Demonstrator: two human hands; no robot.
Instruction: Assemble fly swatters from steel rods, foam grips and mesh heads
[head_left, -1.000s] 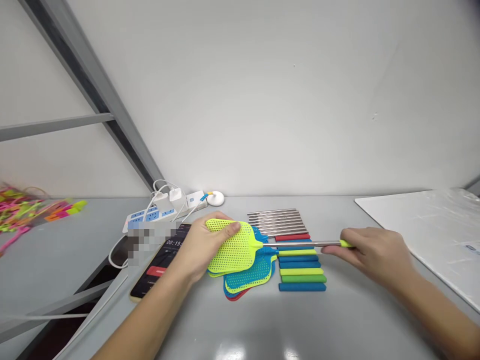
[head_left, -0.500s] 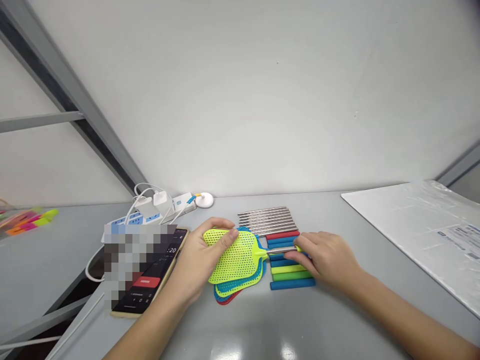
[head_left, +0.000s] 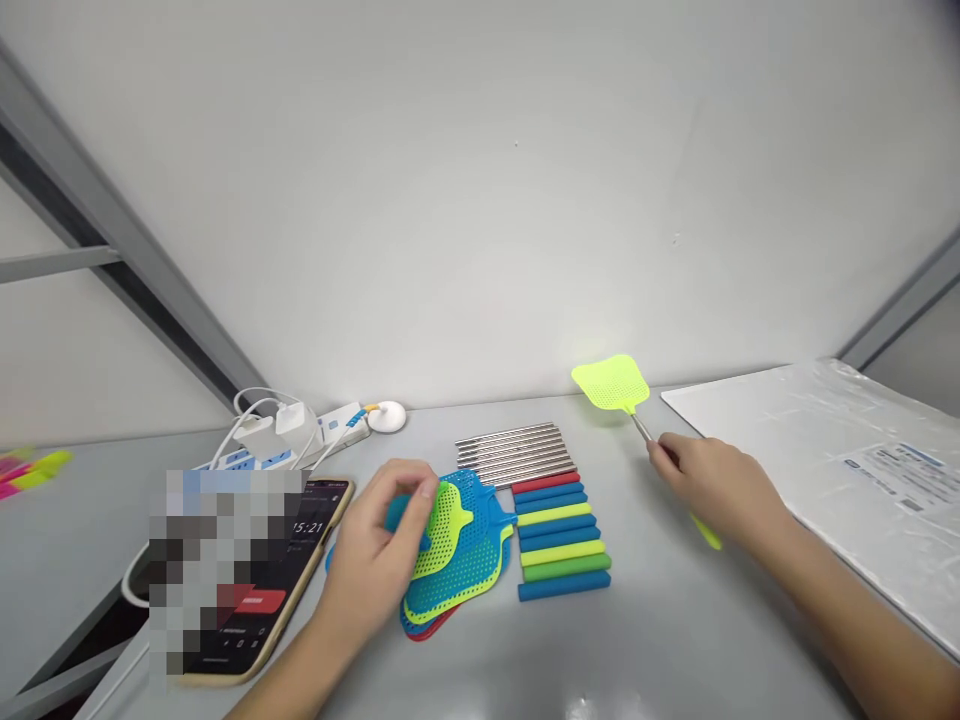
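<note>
paddle, round-cornered and perforated, tips a metal rod.

The right hand hides some of the yellow swatter; blocky blur swallows part of the phone, and the white board leaves my sight rightward, its label (I'm squinting) unreadable.

One view here, worn on the head, peering forward and down over the glossy grey surface; bare left hand and bare right hand close below, plain white wall straight ahead.
</note>
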